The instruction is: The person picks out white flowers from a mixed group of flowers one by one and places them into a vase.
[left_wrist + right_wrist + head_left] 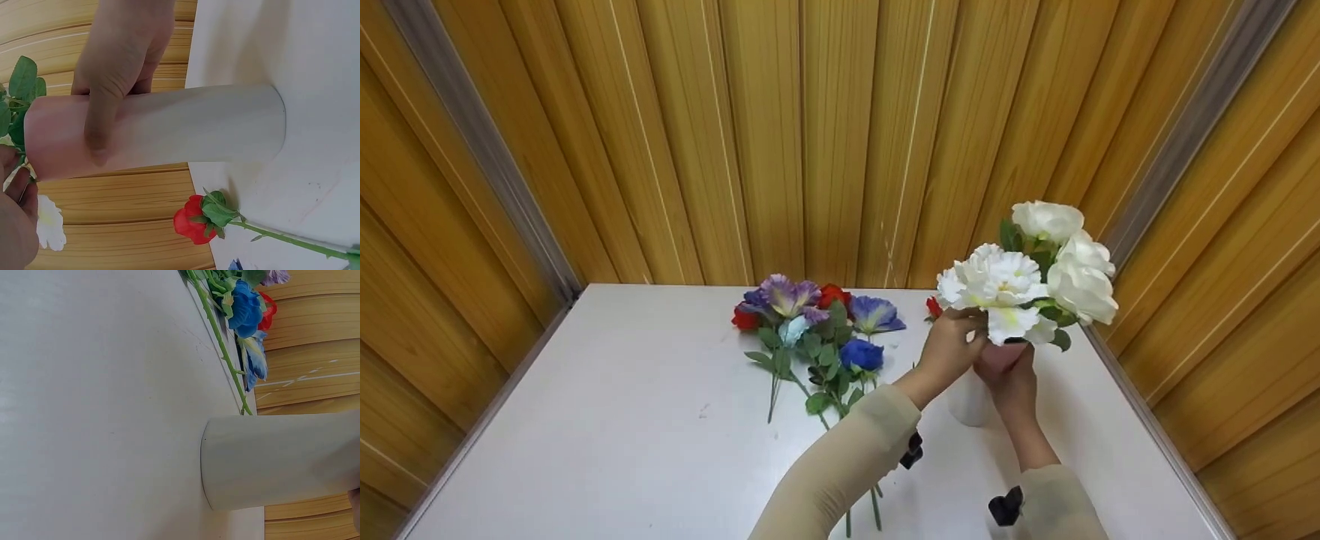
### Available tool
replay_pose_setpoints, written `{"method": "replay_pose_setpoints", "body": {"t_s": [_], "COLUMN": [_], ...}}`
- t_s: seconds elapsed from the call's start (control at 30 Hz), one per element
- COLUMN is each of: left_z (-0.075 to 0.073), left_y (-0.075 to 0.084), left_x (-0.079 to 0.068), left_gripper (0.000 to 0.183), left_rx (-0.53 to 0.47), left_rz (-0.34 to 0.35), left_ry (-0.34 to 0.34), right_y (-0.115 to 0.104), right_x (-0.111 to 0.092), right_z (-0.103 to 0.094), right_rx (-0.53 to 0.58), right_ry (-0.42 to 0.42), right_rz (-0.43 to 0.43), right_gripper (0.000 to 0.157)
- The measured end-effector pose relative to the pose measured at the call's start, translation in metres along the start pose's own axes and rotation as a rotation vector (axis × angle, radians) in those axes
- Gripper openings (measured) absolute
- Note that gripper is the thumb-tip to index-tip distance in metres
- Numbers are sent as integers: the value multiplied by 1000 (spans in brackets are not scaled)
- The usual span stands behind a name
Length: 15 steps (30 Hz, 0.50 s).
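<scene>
A tall vase (197, 124), pink at the rim and fading to white, stands on the table at the right. My right hand (1017, 386) grips its upper part, with the thumb lying across the near wall in the left wrist view. Several white flowers (1001, 277) with green leaves rise out of the vase. At the rim, my left hand (949, 351) pinches a white flower just below its bloom; the petals and the fingers partly hide the stem. Only the lower vase shows well in the right wrist view, with a bit of right hand at the edge.
Left of the vase, a loose pile of flowers lies on the white table (622, 435): purple bloom (786, 296), blue rose (861, 355), light blue bloom (793, 330) and red ones. A single red rose (194, 220) lies beside the vase. Wood-look panels (840, 150) wall the back and sides.
</scene>
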<state>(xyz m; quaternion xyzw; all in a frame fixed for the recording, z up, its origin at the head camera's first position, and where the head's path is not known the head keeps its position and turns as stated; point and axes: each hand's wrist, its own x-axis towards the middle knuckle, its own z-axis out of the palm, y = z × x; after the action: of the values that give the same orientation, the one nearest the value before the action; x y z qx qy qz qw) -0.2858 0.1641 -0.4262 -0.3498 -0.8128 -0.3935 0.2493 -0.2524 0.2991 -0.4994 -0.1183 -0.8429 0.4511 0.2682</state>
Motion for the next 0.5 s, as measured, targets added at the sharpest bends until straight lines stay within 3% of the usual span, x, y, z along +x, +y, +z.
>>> {"method": "replay_pose_setpoints", "body": {"t_s": [0.27,0.5], "left_z": [-4,-3], "left_y": [2,1], "left_x": [-9,-12], "left_gripper": [18,38], "left_rx": [76,-24], "left_rz": [16,-54], "left_ry": [-72,-49], "right_y": [-3,-5], "right_x": [-1,-2], "right_z": [-3,-1], "right_rx": [23,-26], "right_ry": [-57,-63], "right_rz": [55,16], "right_gripper": [81,78]}}
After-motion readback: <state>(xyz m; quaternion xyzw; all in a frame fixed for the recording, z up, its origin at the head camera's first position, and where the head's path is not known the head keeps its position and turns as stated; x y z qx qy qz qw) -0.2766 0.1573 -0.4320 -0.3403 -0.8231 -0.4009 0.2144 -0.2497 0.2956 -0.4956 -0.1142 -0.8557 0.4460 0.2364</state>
